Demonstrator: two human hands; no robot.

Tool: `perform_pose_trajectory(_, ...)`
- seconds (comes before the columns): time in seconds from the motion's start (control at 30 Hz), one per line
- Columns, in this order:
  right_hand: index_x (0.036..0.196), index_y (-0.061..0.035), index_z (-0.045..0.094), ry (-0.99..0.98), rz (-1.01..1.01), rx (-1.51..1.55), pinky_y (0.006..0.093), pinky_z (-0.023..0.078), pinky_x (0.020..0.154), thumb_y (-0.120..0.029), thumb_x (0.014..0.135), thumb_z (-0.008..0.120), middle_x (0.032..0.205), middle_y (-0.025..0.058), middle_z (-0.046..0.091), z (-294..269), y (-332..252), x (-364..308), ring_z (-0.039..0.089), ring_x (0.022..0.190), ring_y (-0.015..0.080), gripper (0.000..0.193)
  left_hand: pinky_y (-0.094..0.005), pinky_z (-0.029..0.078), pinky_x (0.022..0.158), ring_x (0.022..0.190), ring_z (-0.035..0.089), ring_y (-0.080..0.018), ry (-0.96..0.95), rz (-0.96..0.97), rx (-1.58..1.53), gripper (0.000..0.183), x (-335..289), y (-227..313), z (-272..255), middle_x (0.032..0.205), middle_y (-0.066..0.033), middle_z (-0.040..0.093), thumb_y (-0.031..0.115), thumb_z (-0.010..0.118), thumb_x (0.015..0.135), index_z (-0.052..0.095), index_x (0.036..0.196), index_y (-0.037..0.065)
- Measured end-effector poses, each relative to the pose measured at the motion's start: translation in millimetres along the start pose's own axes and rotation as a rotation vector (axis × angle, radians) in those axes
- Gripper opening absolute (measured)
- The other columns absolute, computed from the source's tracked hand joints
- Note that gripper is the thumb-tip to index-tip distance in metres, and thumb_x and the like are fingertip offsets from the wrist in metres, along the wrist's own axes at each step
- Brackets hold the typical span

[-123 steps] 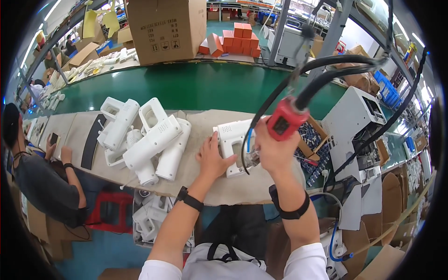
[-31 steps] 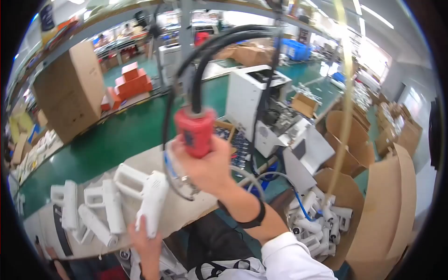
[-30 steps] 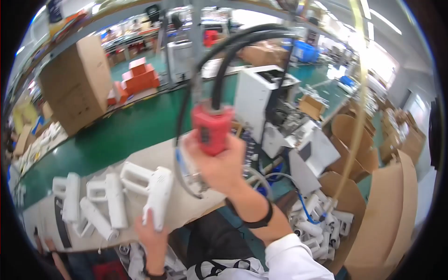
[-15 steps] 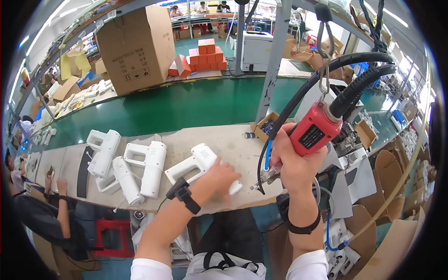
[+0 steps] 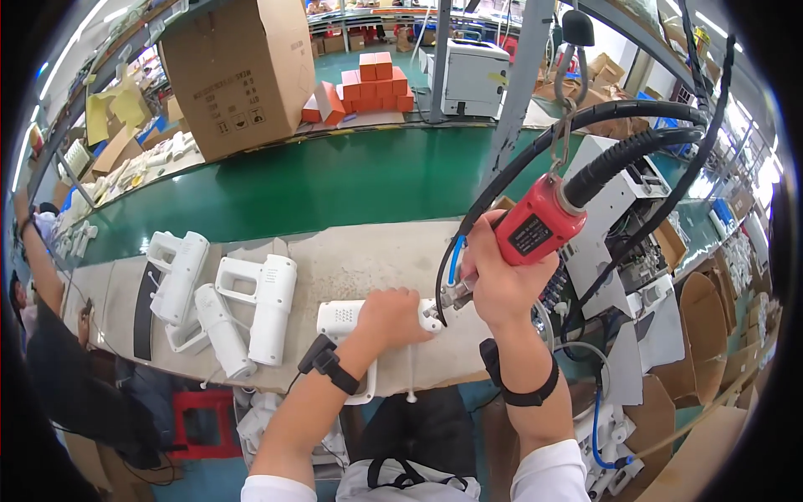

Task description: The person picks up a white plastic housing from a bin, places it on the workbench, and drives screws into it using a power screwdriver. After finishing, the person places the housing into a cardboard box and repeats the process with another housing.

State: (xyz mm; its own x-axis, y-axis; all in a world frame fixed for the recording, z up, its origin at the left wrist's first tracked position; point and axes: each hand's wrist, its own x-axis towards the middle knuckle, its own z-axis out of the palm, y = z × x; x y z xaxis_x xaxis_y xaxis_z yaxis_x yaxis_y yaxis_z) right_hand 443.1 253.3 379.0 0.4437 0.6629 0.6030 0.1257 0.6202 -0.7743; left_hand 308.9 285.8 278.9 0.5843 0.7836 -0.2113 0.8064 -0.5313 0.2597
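Red screwdriver [image 5: 535, 227] tip at white housing [image 5: 351, 322]

Red power screwdriver [image 5: 535, 227] with black hoses in the right hand [image 5: 500, 280]; white plastic housing [image 5: 347, 318] under the left hand [image 5: 391, 316]. More white housings [image 5: 255, 305] left of it, on the grey desk [image 5: 351, 259], green conveyor belt [image 5: 335, 180] beyond.

White housing [image 5: 343, 318] smooth matt plastic; red screwdriver [image 5: 535, 227] glossy plastic; carton [image 5: 238, 71] matt cardboard.

The scene is brightly and evenly lit from overhead, with only soft shadows cast. Straight lines are bent by fisheye distortion, and the corners are blacked out.
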Motion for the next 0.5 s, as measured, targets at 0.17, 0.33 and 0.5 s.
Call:
perform_pose_trajectory(0.17, 0.086, 0.0029, 0.057, 0.021, 0.04, 0.032, 0.0224, 0.039, 0.04, 0.0, 0.084, 0.062, 0.059, 0.0037, 0.055, 13.0, 12.4, 4.5, 0.051, 0.043, 0.0093, 0.007, -0.04, 0.049, 0.079, 0.093, 0.063, -0.0269, 0.049, -0.019, -0.061, 0.056, -3.9, 3.7, -3.3, 0.094, -0.012, 0.065, 0.054, 0.068, 0.068, 0.064, 0.093, 0.004)
perform_pose_trajectory(0.33, 0.084, 0.0002, 0.058, -0.047, 0.065, -0.023, 0.0223, 0.039, 0.042, -0.004, 0.085, 0.064, 0.059, 0.0021, 0.056, 29.9, 48.5, -7.3, 0.051, 0.044, 0.0087, 0.007, -0.039, 0.048, 0.082, 0.094, 0.063, -0.0273, 0.118, -0.003, -0.017, 0.057, -5.8, -10.8, 4.3, 0.095, -0.0128, 0.065, 0.055, 0.067, 0.07, 0.065, 0.096, 0.004)
perform_pose_trajectory(0.5, 0.092, -0.0031, 0.056, 0.002, 0.022, -0.184, 0.0218, 0.039, 0.041, -0.006, 0.085, 0.064, 0.06, 0.0001, 0.054, 17.1, 75.0, -15.8, 0.051, 0.045, 0.0083, 0.011, -0.0399, 0.05, 0.081, 0.09, 0.065, -0.0299, 0.113, 0.027, -0.059, 0.053, -5.5, -8.5, 13.1, 0.093, -0.015, 0.067, 0.049, 0.072, 0.066, 0.065, 0.092, 0.003)
